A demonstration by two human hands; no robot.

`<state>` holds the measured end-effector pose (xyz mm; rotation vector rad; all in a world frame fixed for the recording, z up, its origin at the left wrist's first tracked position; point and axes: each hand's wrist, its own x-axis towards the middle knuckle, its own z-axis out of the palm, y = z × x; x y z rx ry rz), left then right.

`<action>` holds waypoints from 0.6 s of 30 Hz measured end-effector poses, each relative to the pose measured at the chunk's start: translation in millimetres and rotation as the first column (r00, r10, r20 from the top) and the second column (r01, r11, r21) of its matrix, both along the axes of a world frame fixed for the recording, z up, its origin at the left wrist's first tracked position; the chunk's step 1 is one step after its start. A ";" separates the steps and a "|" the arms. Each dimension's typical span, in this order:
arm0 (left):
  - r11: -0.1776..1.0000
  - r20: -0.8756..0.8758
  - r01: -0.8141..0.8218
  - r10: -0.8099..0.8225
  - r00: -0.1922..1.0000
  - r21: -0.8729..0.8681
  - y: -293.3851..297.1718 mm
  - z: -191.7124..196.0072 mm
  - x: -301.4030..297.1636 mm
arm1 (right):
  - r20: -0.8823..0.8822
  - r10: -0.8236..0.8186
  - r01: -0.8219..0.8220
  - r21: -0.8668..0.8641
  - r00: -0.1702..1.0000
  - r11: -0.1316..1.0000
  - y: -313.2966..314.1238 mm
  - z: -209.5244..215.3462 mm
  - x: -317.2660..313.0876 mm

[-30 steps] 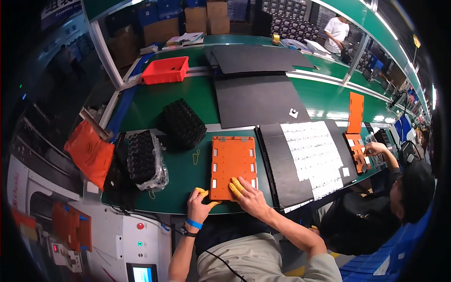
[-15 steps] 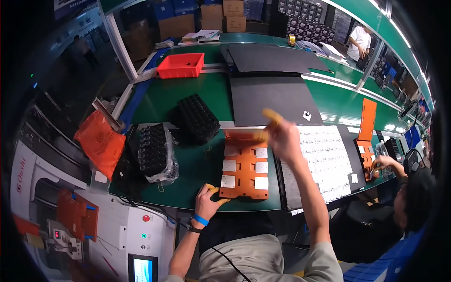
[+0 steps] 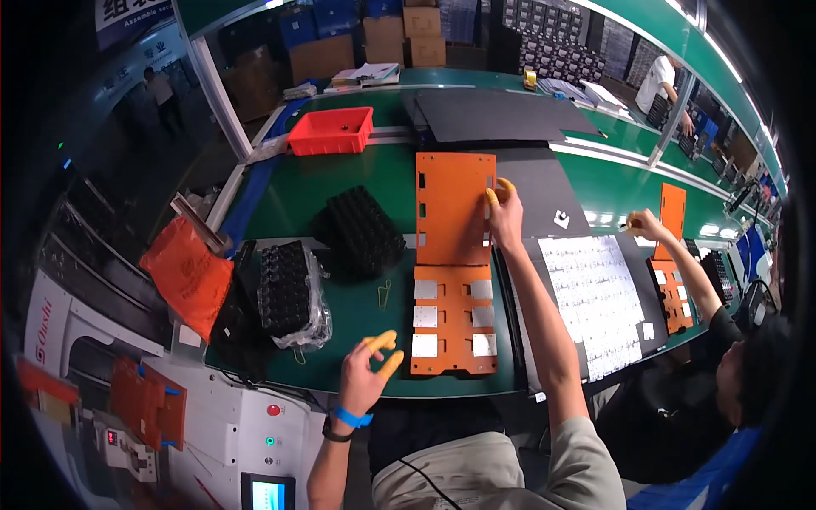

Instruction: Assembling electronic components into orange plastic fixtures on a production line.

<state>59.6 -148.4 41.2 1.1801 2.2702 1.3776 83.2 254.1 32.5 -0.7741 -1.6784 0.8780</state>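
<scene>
An orange hinged fixture [image 3: 452,321] lies on the green bench before me, with several small whitish square plates in two columns on its base. Its orange lid [image 3: 453,208] is swung up and away from the base, showing slots along both sides. My right hand [image 3: 506,214], with yellow coverings on its fingertips, pinches the lid's right edge. To the left of the base, my left hand [image 3: 365,372] hovers above the bench's near edge, fingers apart and holding nothing. It also wears yellow fingertip coverings.
Left of the fixture are two black ridged trays, one [image 3: 361,229] bare and one [image 3: 289,293] in clear plastic. A red bin [image 3: 331,130] stands behind. A white sheet of parts [image 3: 591,302] lies to the right. Nearby, a co-worker's hand [image 3: 648,225] reaches over another orange fixture [image 3: 671,293].
The lid, seen nearly edge-on before, now shows its full face. My right hand has moved from above the hinge to the lid's right edge. My left hand has lifted away from the base's corner.
</scene>
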 end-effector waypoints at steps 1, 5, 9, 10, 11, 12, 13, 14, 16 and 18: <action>1.000 0.001 -0.007 0.007 1.000 0.017 8.7 1.1 -4.2 | 0.082 -0.110 0.100 0.115 0.991 0.988 -16.9 1.7 11.6; 0.991 -0.030 -0.059 0.055 0.998 -0.123 74.3 -18.8 -25.9 | 0.495 -0.235 0.107 0.273 0.836 0.956 -88.9 -21.9 67.0; 0.923 -0.235 -0.194 0.118 0.965 -0.332 127.7 -69.0 -45.2 | 0.804 -0.166 0.036 0.177 0.570 0.984 -130.2 -62.4 94.0; 0.924 -0.235 -0.188 0.112 0.965 -0.332 134.0 -71.2 -44.2 | 0.829 -0.134 0.041 0.133 0.543 0.990 -134.2 -65.5 94.6; 0.899 -0.257 -0.252 0.165 0.952 -0.357 139.3 -73.3 -43.9 | 0.789 -0.175 0.021 0.201 0.589 0.979 -136.3 -67.5 95.6; 0.872 -0.277 -0.305 0.207 0.938 -0.383 144.7 -76.5 -41.1 | 0.776 -0.195 0.056 0.203 0.599 0.978 -136.2 -68.1 95.8; 0.874 -0.309 -0.319 0.209 0.928 -0.366 148.9 -78.9 -42.5 | 0.763 -0.216 0.090 0.204 0.609 0.975 -135.2 -69.8 94.2; 0.879 -0.301 -0.312 0.207 0.931 -0.359 148.9 -82.7 -40.4 | 0.740 -0.246 0.126 0.215 0.626 0.968 -134.3 -76.2 93.0; 0.886 -0.261 -0.283 0.193 0.946 -0.367 153.4 -79.8 -38.7 | 0.742 -0.245 0.142 0.201 0.623 0.969 -134.3 -77.8 91.7; 0.884 -0.290 -0.292 0.190 0.938 -0.364 159.1 -80.8 -38.0 | 0.738 -0.241 0.146 0.192 0.630 0.970 -129.9 -77.0 91.9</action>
